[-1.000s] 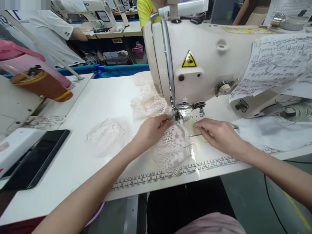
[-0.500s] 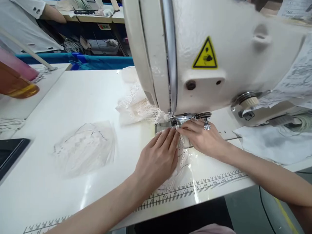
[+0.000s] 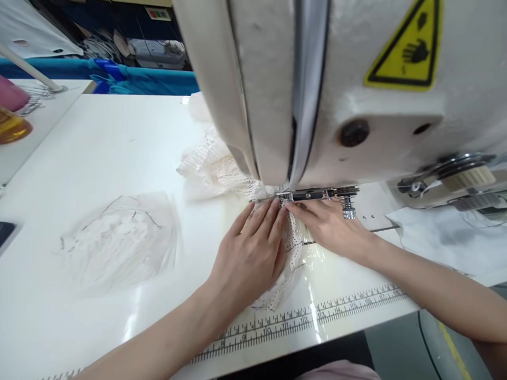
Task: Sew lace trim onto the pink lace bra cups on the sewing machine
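Observation:
My left hand (image 3: 253, 243) lies flat on a strip of pale lace fabric (image 3: 295, 248), its fingers stretched toward the presser foot (image 3: 282, 198) of a sewing machine (image 3: 269, 95). Just right of the needle area, my right hand (image 3: 335, 227) rests low with its index fingertip at the lace edge. Its other fingers reach under the metal guide with a knurled screw (image 3: 348, 208) and are partly hidden. Behind the foot, more of the gathered lace (image 3: 222, 169) is bunched on the table. The lace's near end hangs toward the printed ruler (image 3: 285, 322).
A sheer pale fabric piece with dark lines (image 3: 122, 237) lies left on the white table (image 3: 119, 142). White cloth (image 3: 439, 237) sits at the right. An amber container (image 3: 13, 126), a dark device (image 3: 6, 232) and a blue cloth barrier (image 3: 158, 79) edge the left and back.
The camera view has moved nearer the machine, which looks larger now. Both hands stay at the presser foot, with the left fingers slightly more spread on the lace.

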Available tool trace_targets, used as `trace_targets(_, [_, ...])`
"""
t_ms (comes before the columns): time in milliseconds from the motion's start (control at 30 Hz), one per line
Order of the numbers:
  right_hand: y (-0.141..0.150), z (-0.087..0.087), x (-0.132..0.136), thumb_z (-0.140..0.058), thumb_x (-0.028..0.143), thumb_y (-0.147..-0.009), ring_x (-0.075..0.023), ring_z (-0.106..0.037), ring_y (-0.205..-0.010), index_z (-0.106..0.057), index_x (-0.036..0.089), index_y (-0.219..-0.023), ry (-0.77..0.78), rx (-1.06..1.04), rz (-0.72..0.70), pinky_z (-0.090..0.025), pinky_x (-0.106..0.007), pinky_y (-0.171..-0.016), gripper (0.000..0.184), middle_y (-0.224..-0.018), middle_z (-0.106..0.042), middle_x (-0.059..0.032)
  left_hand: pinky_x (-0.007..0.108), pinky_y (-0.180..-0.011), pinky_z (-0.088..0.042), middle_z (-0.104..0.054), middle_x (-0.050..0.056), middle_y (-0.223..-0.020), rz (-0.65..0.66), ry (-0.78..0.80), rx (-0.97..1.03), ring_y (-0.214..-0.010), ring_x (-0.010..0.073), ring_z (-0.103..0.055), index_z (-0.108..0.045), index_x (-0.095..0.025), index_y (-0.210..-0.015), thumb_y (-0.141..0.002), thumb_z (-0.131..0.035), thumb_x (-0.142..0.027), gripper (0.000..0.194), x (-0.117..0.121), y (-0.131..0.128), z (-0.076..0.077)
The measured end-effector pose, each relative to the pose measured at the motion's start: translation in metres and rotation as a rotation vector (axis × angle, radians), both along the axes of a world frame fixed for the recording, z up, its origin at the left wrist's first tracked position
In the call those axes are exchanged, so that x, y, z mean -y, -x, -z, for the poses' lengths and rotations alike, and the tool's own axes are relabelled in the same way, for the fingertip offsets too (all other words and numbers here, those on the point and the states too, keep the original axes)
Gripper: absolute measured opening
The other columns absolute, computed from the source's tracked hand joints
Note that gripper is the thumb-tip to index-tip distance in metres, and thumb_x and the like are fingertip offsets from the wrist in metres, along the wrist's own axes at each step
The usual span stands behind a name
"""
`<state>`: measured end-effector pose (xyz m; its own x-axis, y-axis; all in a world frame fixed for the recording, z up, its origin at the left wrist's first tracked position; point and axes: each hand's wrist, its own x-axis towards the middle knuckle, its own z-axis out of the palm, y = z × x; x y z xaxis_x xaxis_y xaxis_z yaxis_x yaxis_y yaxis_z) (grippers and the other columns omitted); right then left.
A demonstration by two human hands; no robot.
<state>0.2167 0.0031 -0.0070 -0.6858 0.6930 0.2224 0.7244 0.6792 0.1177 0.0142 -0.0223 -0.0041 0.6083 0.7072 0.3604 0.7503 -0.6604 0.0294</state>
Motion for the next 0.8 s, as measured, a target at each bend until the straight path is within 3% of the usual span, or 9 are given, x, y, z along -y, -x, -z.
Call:
trace_targets(467, [0.0051, -0.0033, 0.0015, -0.045, 0.002, -0.081, -0.0232, -0.060, -0.093, -0.050, 0.019, -0.132, 0.048, 0.006, 0.059, -0.047, -0.041, -0.086, 0.054, -0.122, -0.061, -0.0084, 0.052, -0.109, -0.039, -0.051, 0.015, -0.137, -0.011, 0.024, 0.030, -0.130, 0.0301, -0.046, -0.048, -0.009, -0.136, -0.089, -0.044, -0.025, 0.049, -0.0004, -0.0016, -0.0008])
trace_targets(800, [0.0054, -0.0018, -0.0018, -0.044, 0.000, -0.081, -0.0212, -0.061, -0.091, -0.054, 0.016, -0.127, -0.054, 0.001, 0.029, -0.048, -0.037, -0.083, 0.050, -0.128, -0.060, -0.0065, 0.051, -0.109, -0.038, -0.052, 0.016, -0.136, -0.027, -0.011, -0.014, -0.129, 0.0297, -0.048, -0.050, -0.007, -0.133, -0.091, -0.042, -0.026, 0.047, -0.0010, -0.0026, -0.0026])
